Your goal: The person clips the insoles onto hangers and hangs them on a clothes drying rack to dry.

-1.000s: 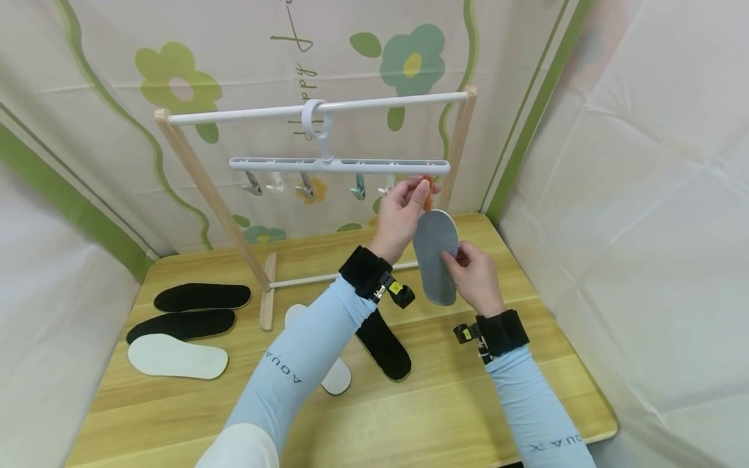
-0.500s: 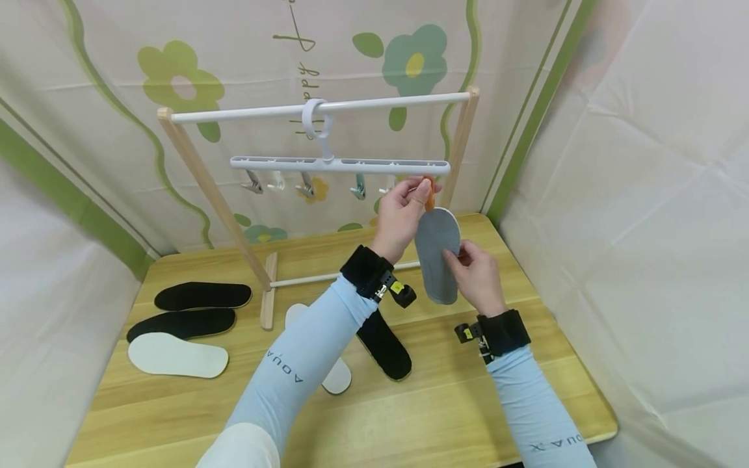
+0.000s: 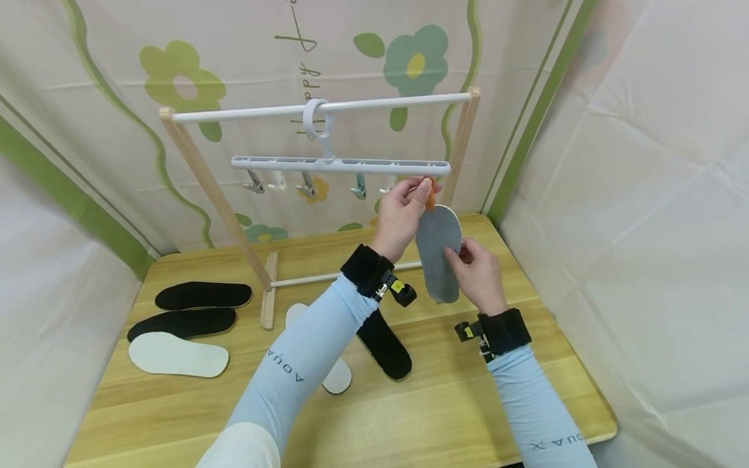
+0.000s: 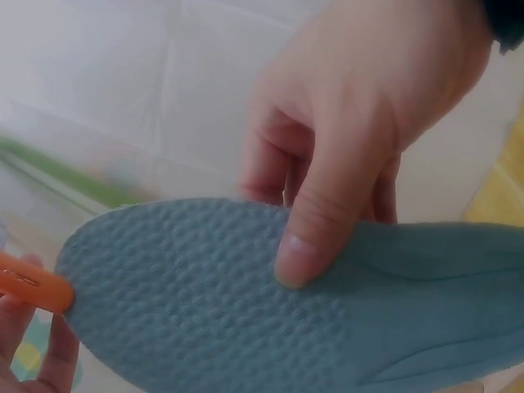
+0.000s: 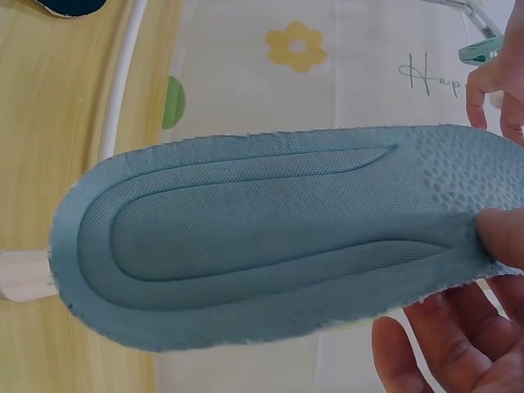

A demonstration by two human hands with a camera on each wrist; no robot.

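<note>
My left hand (image 3: 400, 211) pinches an orange clip (image 3: 430, 195) below the right end of the white hanger (image 3: 386, 166). A grey-blue insole (image 3: 435, 253) hangs upright beneath it. In the left wrist view the tip of the orange clip (image 4: 37, 282) meets the insole's rounded, dimpled end (image 4: 196, 286). My right hand (image 3: 481, 276) pinches the insole by its right edge, thumb on the face and fingers behind. The right wrist view shows the insole's other end (image 5: 229, 229) with curved grooves, free of any hand.
The hanger hooks over the white rail (image 3: 246, 114) of a wooden-legged rack; several other clips, including a green clip (image 3: 359, 187), dangle from it. Black insoles (image 3: 201, 296) and a white insole (image 3: 178, 355) lie at left. Another black insole (image 3: 386, 344) lies under my left arm.
The insole has risen slightly, with my right hand moving up a little; its top end has come closer up under the orange clip. My left hand has barely moved.
</note>
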